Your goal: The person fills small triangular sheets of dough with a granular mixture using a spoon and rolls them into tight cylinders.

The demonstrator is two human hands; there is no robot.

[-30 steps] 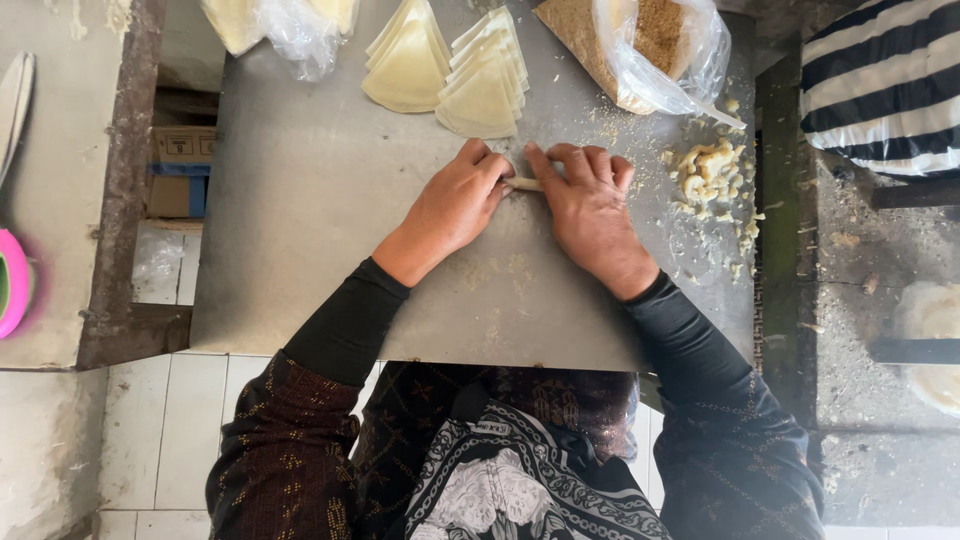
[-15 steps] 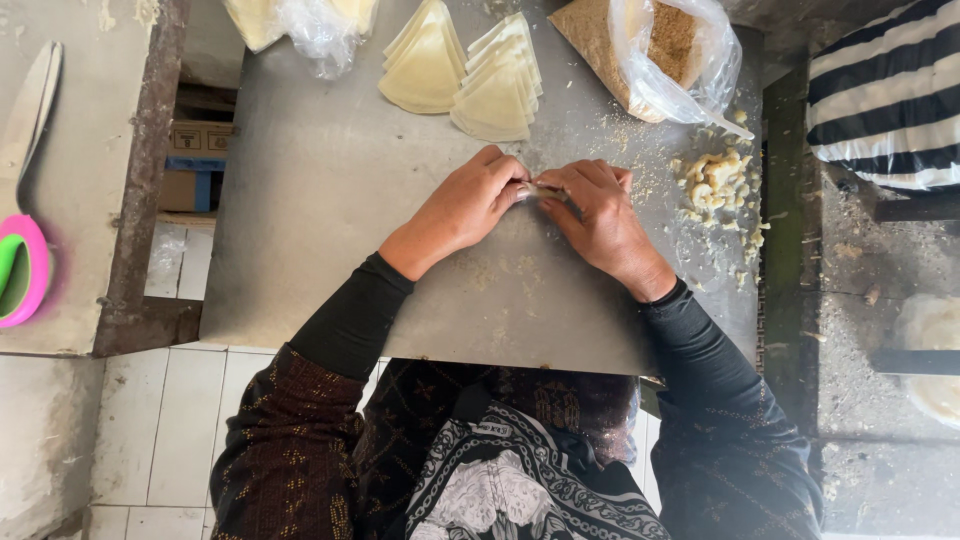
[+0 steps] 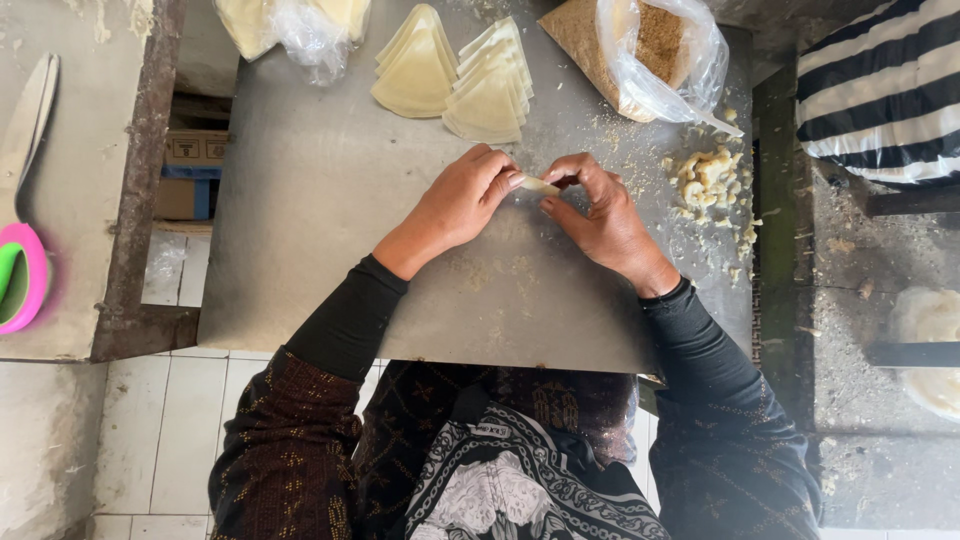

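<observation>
Both my hands meet over the middle of a grey metal table (image 3: 320,200). My left hand (image 3: 455,205) and my right hand (image 3: 598,215) pinch a small pale piece of folded dough (image 3: 538,184) between their fingertips, just above the tabletop. Beyond the hands lie two fanned stacks of pale triangular dough sheets (image 3: 455,75). To the right of my right hand sits a small heap of yellowish crumbly filling (image 3: 708,178) with crumbs scattered around it.
A clear plastic bag of brown crumbs (image 3: 640,50) lies at the back right. Another plastic bag with pale sheets (image 3: 295,22) is at the back left. A pink-rimmed object (image 3: 25,275) and a pale utensil (image 3: 28,120) rest on the left counter. A striped cloth (image 3: 885,90) hangs at right.
My hands have drawn slightly apart and lifted the dough piece between the fingertips; before, they were pressed close together over it. The view has shifted a little.
</observation>
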